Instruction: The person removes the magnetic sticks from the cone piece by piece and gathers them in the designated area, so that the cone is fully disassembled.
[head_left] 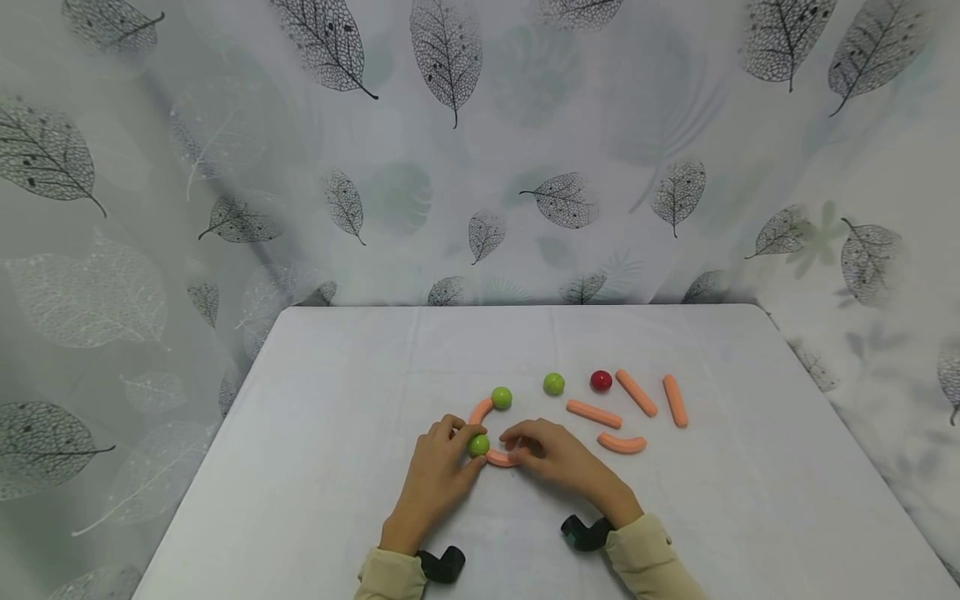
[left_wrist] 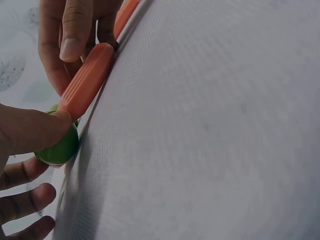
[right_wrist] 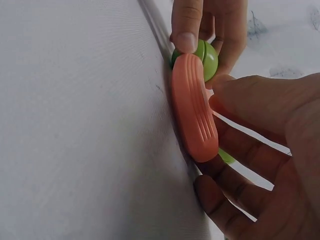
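Observation:
On the white table, my left hand (head_left: 438, 471) pinches a shiny green ball (head_left: 478, 445) between thumb and forefinger; its other fingers spread apart in the left wrist view. A short curved orange stick (right_wrist: 192, 110), grooved along its length, meets the ball at one end. My right hand (head_left: 558, 457) is at the stick's other end, fingers loosely bent, with a fingertip touching that end in the left wrist view. Another curved orange stick (head_left: 480, 411) runs up from the held ball to a second green ball (head_left: 502, 397). Part of it is hidden by my left hand.
To the right lie a third green ball (head_left: 553, 383), a red ball (head_left: 601, 381), several straight orange sticks (head_left: 594, 413) and one more curved orange stick (head_left: 622, 443). Leaf-patterned cloth (head_left: 480, 192) hangs behind the table (head_left: 337, 367) and at its sides.

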